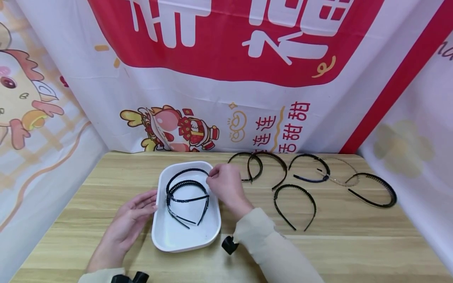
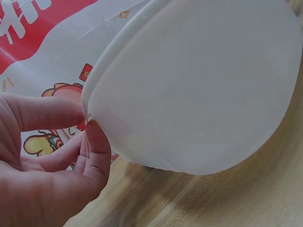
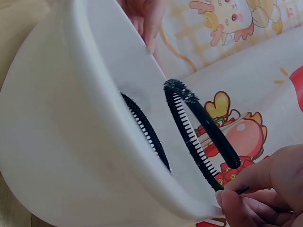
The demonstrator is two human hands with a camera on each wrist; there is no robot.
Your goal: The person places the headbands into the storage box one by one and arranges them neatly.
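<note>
The right hand's (image 1: 228,186) fingers pinch one end of a headband (image 1: 187,170) at the tray's (image 1: 184,240) far right corner; its arc runs leftward over the tray. The left hand (image 1: 132,216), farther off, pinches the left rim.

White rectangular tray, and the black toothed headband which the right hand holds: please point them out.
White rectangular tray (image 1: 184,236), head view: bare inside floor.
Black toothed headband (image 3: 216,134), right wrist view: smooth free arm.

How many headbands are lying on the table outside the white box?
6: a black headband overlapping another at the back, a partly blue headband to their right, a pale headband crossing it, a dark headband farthest right, and a thin headband in front. None looks hidden.
</note>
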